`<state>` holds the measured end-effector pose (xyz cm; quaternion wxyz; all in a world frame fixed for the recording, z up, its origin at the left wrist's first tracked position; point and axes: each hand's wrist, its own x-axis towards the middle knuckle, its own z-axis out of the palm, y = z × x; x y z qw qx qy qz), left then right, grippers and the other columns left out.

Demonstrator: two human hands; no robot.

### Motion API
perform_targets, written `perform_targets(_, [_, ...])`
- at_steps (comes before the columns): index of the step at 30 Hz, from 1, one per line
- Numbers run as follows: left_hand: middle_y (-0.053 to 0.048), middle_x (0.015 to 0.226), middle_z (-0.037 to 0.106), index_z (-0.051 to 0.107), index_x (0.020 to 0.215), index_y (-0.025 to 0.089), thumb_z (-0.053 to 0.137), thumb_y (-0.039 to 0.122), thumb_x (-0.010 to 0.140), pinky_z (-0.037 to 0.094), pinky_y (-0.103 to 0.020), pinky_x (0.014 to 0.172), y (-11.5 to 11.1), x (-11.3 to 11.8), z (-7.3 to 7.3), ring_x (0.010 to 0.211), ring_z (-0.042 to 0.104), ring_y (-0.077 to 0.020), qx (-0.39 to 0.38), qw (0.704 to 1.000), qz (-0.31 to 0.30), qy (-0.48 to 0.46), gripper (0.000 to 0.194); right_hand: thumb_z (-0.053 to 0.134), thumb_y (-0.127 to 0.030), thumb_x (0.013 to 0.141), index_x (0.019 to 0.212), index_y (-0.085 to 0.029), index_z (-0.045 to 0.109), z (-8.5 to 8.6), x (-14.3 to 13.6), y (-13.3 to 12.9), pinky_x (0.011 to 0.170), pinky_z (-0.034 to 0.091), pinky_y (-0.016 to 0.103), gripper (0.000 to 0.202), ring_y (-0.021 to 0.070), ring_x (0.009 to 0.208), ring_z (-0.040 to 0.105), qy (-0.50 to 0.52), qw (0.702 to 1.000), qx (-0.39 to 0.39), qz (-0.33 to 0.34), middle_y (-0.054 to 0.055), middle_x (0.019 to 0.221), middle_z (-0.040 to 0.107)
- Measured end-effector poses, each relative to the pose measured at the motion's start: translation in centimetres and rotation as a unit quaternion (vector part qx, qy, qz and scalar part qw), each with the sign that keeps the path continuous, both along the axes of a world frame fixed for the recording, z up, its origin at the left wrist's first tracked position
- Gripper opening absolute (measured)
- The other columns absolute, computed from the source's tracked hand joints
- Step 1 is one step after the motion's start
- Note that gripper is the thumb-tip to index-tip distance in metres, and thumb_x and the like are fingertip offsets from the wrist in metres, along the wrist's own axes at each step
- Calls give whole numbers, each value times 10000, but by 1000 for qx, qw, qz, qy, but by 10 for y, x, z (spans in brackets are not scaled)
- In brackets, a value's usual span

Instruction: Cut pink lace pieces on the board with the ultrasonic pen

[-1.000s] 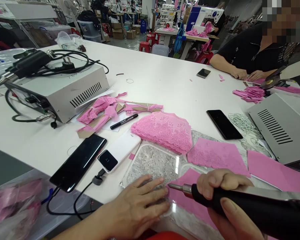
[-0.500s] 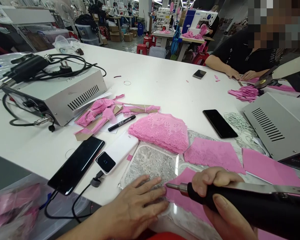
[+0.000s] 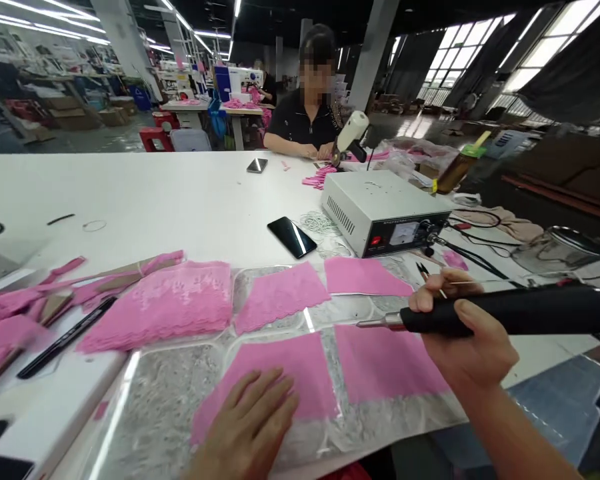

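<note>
My left hand (image 3: 253, 420) lies open, fingers spread a little, on a pink fabric piece (image 3: 300, 373) over the patterned mat (image 3: 160, 393). My right hand (image 3: 473, 333) is wrapped round a black handheld tool (image 3: 530, 310), whose metal tip points left above a second plain pink piece (image 3: 385, 363). Tweezers (image 3: 423, 270) stick out by the fingers of that hand. Behind lie a pink lace piece (image 3: 283, 297), another pink piece (image 3: 365, 275) and, to the left, a stack of pink lace pieces (image 3: 165, 300).
A grey box device (image 3: 390, 207) stands at the back right, near a glass jar (image 3: 563, 250). A black phone (image 3: 293, 237) lies behind the mat. At the left are a marker (image 3: 67, 337) and a white power bank (image 3: 75, 400). Across the table sits a person (image 3: 300, 127).
The view has swung to the right. My right hand has lifted the tool off the front pink piece, and the tweezers now show. My left hand now rests on that piece.
</note>
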<state>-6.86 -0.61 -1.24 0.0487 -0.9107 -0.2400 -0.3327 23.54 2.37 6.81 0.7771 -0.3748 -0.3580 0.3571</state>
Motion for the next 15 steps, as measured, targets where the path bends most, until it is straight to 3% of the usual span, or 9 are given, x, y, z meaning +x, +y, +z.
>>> perform_targets(4, [-93,1189,693,630,1182,146,388,129,1000,500,-383,1007,3,58,18,1188,602,-215,-51,997,-28,43,304,658,-271,727,847,-217,651,-15,13,3,530,507,283,131,116,586,545,10,1000,-9,28,-8,789,545])
perform_targets(7, [-85,1228,677,628,1170,143,411,150,1002,541,-429,940,4,87,24,1161,620,-252,-72,994,-7,83,274,661,-254,743,850,-226,630,-21,8,10,535,523,293,115,124,592,561,21,998,-10,56,-16,779,539])
perform_targets(15, [-95,1275,649,603,1243,160,424,217,1010,525,-502,952,6,111,11,1212,586,-293,-83,989,67,102,299,681,-272,787,884,-241,662,-28,3,19,590,535,297,104,128,625,591,-11,994,6,108,-11,807,567])
